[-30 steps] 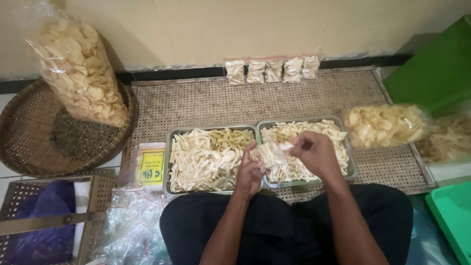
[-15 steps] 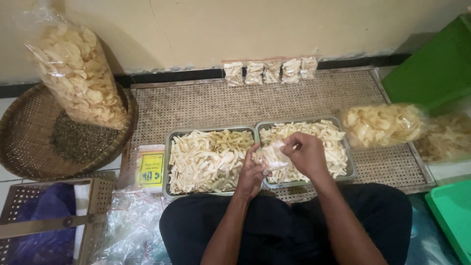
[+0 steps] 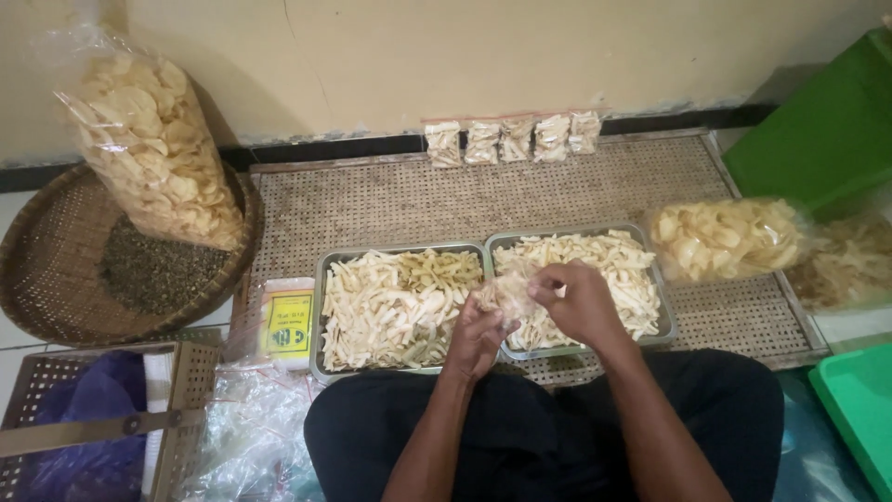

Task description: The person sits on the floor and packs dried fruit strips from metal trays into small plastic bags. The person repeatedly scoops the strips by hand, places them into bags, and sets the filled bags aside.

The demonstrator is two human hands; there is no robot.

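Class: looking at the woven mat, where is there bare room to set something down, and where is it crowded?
Bare woven mat lies between the row of small packets by the wall and the two metal trays. It is crowded nearer the person: both hands with a small bag over the trays, chip bags to the right.

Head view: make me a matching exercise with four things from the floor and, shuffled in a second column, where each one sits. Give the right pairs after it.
Things:
1. tall bag of crackers
2. row of small packets
3. small clear bag
4. yellow label packet

Places:
A. held between the left hand and the right hand, over the metal trays
B. against the wall at the far edge of the woven mat
C. standing on the round woven tray
D. on the floor just left of the left metal tray

Pairs: 1-C, 2-B, 3-A, 4-D
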